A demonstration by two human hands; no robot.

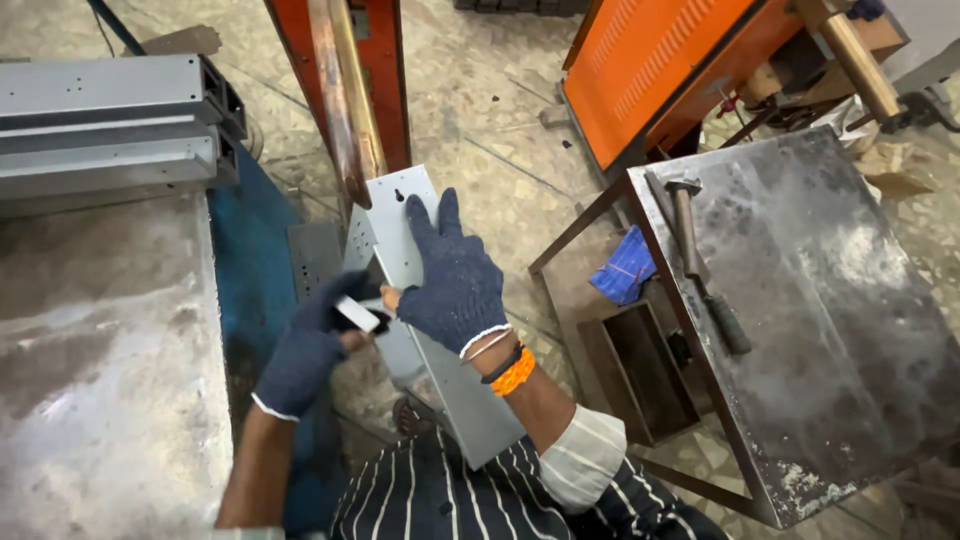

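Head view: gloved hands on a grey metal panel [440, 380].
Left hand [310, 345] pinches a small white piece [358, 314]; right hand [455, 280] presses flat, fingers open, on the panel.

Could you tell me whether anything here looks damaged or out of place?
The right hand's glove is torn: a bare fingertip pokes out beside the grey metal panel. Otherwise, only the hammer lies askew on the steel table.

the right hand [455, 275], in a dark knitted glove, lies flat on a long grey metal panel [400, 215] while the gloved left hand [310, 345] pinches a small white piece [358, 314] beside it, a hammer [700, 260] lying on the steel table [840, 330] nearby.
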